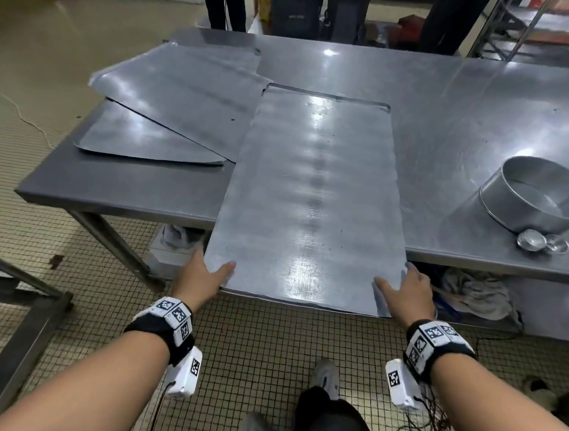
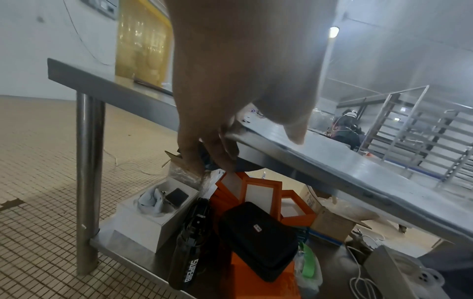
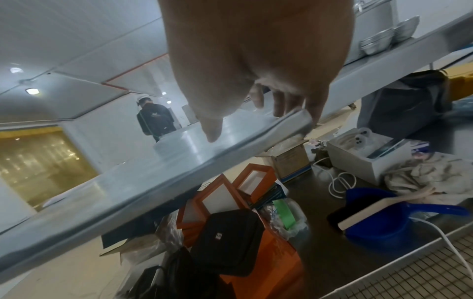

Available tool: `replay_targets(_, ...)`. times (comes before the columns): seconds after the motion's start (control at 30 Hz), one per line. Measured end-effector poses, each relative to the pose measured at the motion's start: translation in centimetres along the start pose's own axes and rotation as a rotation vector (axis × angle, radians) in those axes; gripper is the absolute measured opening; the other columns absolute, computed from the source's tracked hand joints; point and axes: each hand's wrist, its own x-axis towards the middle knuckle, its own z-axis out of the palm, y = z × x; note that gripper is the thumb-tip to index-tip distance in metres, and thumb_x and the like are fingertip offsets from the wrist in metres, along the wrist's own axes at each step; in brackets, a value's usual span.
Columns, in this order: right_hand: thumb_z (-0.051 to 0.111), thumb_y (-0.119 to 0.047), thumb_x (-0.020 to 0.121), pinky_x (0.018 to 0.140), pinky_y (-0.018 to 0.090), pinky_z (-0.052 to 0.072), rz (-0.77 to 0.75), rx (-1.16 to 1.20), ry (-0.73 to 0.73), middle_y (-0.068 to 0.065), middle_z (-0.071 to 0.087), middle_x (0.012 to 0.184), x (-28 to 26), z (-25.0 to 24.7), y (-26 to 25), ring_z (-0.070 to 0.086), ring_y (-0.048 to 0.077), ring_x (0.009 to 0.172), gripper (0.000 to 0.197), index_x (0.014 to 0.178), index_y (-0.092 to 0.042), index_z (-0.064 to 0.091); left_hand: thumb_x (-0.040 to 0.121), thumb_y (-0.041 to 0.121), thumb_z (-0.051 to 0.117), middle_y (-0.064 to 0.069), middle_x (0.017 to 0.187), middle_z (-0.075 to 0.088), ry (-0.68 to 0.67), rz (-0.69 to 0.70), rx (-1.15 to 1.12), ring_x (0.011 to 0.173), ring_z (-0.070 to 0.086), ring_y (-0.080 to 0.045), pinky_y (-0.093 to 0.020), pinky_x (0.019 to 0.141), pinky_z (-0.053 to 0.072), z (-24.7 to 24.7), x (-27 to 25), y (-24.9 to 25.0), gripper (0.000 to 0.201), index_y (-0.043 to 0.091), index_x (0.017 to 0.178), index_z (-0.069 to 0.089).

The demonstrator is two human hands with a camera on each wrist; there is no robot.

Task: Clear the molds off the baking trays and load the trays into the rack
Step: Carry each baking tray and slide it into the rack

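Note:
A long bare baking tray [image 1: 312, 197] lies lengthwise on the steel table [image 1: 458, 103], its near end sticking out past the table's front edge. My left hand [image 1: 207, 274] grips the tray's near left corner, thumb on top and fingers underneath. My right hand [image 1: 403, 291] grips the near right corner the same way. The left wrist view shows my left hand [image 2: 230, 129] on the tray [image 2: 358, 174] edge; in the right wrist view my right hand [image 3: 256, 105] holds the tray [image 3: 153, 178]. Two more bare trays [image 1: 183, 93] overlap at the table's left.
A round cake tin [image 1: 542, 196] and small stacked molds [image 1: 532, 239] stand at the table's right front. Under the table a shelf holds boxes, a black case [image 2: 258, 238] and cloths. A tray rack [image 2: 419, 141] stands far off; a metal frame [image 1: 9, 322] is at my left.

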Motion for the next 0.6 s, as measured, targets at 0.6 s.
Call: replay_targets(0.6, 0.065, -0.071, 0.063, 0.097, 0.053, 0.051, 0.096, 0.217, -0.071, 0.007, 0.059, 0.125, -0.1, -0.7, 6.6, 0.059, 0.030, 0.112, 0.083, 0.134, -0.034, 0.042, 0.078, 0.061, 0.071, -0.003, 0.137, 0.058, -0.215, 0.018, 0.105, 0.123, 0.057, -0.028, -0.050, 0.101, 0.050, 3.2, -0.4, 1.0, 0.083, 0.023, 0.143, 0.037)
